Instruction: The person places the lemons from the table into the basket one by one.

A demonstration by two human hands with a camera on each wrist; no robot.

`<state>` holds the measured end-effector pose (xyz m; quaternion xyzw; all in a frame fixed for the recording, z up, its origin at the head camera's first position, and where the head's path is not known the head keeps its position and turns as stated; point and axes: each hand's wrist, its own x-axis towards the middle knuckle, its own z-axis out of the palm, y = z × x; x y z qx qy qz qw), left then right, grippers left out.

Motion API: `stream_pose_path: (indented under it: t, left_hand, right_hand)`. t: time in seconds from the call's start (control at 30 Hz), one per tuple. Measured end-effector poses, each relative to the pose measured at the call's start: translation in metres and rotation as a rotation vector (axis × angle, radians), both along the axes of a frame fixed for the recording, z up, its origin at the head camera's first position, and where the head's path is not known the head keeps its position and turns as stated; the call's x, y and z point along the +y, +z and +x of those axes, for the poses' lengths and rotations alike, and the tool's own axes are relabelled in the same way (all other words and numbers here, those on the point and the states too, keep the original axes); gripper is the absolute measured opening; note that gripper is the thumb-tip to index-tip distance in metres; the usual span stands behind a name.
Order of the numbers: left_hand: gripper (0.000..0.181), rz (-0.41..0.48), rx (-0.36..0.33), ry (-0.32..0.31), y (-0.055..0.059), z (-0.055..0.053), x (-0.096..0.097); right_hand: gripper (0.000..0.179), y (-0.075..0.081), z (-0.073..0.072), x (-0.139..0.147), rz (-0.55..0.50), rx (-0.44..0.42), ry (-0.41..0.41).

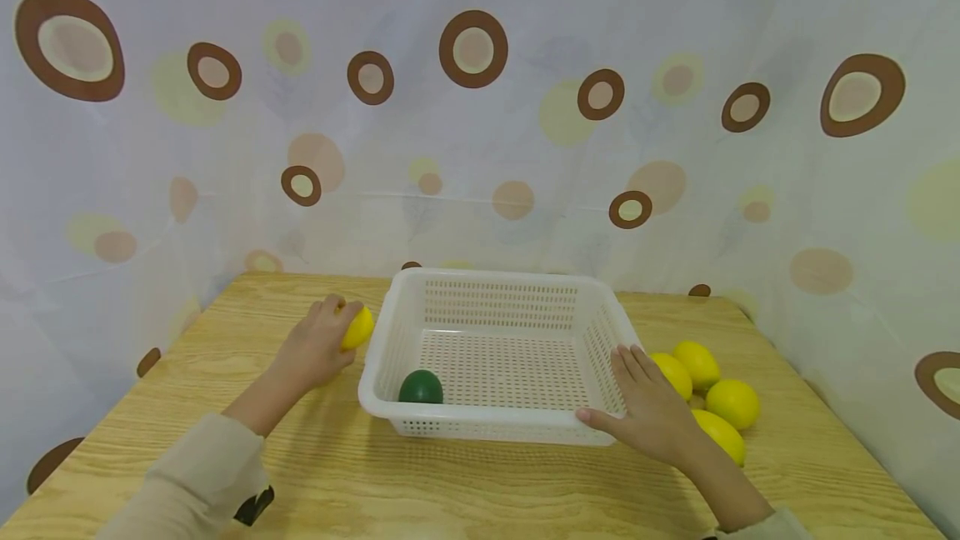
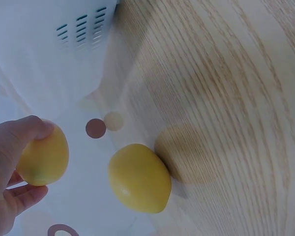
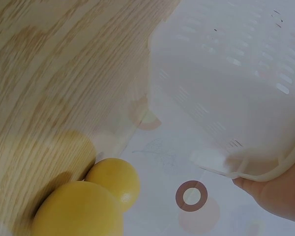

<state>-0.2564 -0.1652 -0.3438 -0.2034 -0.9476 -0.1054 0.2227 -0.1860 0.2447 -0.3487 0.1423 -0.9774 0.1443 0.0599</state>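
My left hand (image 1: 318, 344) grips a yellow lemon (image 1: 357, 328) just left of a white plastic basket (image 1: 495, 415). The left wrist view shows the thumb and fingers around this lemon (image 2: 45, 156), raised off the table. A second lemon (image 2: 140, 178) sits on the wood near it, out of sight in the head view. My right hand (image 1: 652, 411) lies over the basket's right rim, fingers straight and thumb spread toward the front corner. Inside the basket, at the front left, rests a dark green round object (image 1: 422, 387).
Several lemons (image 1: 732, 404) cluster on the wooden table (image 1: 487, 490) right of the basket, close beside my right hand. A patterned curtain (image 1: 480, 148) hangs behind the table and along its sides. A small black item (image 1: 255, 507) shows by the left sleeve.
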Motion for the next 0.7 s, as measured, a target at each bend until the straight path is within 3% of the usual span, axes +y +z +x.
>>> stream_pose_path:
  t: [0.4,0.7]
  left_hand:
    - [0.048,0.011,0.049,-0.016,0.009,-0.001,0.002]
    - [0.050,0.009,0.018,-0.011,0.015,0.000,0.006]
  right_hand:
    - [0.099,0.000,0.000,-0.001,0.008,0.009,0.002]
    - [0.099,0.000,0.000,-0.001,0.004,0.009,0.003]
